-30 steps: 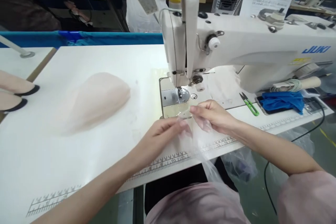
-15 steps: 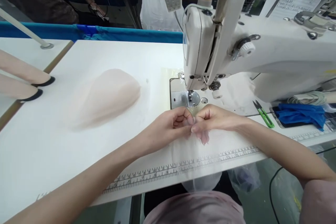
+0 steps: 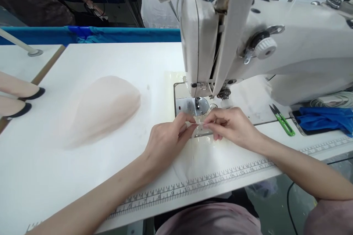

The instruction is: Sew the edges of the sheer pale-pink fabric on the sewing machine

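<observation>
My left hand point(image 3: 165, 140) and my right hand point(image 3: 230, 125) pinch the edge of a thin, sheer pale fabric piece point(image 3: 198, 156) between thumb and fingers, just in front of the needle plate point(image 3: 193, 105) of a white sewing machine point(image 3: 275, 47). The fabric drapes from my fingers over the table toward the printed ruler point(image 3: 193, 185) at the front edge. The needle and presser foot point(image 3: 197, 102) stand a little beyond my fingertips.
A heap of the same pale sheer fabric point(image 3: 103, 108) lies to the left on the white table point(image 3: 82, 62). Green thread snips point(image 3: 282, 120) and a blue cloth point(image 3: 322, 119) lie at right. Pink pieces with black tips point(image 3: 19, 97) rest at far left. People stand behind the table.
My hands have moved from a near-touching position to slightly apart, stretching the fabric edge closer to the needle plate. The camera has leaned nearer to the machine.
</observation>
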### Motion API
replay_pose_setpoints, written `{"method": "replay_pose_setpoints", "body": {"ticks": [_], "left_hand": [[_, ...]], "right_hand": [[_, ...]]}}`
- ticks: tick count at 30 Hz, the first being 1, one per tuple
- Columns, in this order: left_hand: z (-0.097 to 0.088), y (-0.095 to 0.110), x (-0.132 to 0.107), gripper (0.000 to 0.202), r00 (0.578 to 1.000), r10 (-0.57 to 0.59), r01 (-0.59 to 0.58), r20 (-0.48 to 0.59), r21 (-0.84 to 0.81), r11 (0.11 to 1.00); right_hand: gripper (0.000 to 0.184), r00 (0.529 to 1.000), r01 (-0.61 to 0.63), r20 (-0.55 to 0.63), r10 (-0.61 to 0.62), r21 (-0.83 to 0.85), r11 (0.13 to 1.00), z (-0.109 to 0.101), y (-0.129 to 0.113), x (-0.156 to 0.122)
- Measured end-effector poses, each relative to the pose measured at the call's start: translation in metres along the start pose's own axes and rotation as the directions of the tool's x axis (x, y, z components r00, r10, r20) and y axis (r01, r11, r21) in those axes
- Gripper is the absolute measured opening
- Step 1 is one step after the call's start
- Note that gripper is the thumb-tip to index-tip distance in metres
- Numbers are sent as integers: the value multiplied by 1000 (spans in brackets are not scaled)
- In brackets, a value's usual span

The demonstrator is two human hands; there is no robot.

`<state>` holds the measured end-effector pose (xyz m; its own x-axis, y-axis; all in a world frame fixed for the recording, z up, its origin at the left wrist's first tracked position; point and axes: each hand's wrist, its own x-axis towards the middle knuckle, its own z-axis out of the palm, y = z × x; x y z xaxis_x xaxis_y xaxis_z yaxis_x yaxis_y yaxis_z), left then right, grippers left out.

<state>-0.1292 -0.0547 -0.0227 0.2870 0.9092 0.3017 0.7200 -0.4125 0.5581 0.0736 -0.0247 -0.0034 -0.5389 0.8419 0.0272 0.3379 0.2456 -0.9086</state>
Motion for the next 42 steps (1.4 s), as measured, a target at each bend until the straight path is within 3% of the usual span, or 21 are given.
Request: {"method": "replay_pose_setpoints", "body": {"ticks": [5,16,21,24,42], "left_hand": [[1,-4,-3,6,988,125,-117,-92,82,990],[-1,-3,-3,19,976,216,-212,-32,87,973],[0,3,-3,18,998,53,-50,35,-77,996],[0,5,-3,14,1000,-15,16,8,-138,990],[-1,6,-3,11,998,20,-25,-56,-101,995]], "right_hand": [[7,975,187,-81,-206,-194,963,7,4,-2],[9,950,266,-91,-298,-259,929,9,10,-5],[8,941,280,-120,-316,-246,928,10,10,-4],[10,941,265,-153,-302,-223,938,11,10,-4],[6,960,211,-137,-245,-222,952,15,11,-5]]}}
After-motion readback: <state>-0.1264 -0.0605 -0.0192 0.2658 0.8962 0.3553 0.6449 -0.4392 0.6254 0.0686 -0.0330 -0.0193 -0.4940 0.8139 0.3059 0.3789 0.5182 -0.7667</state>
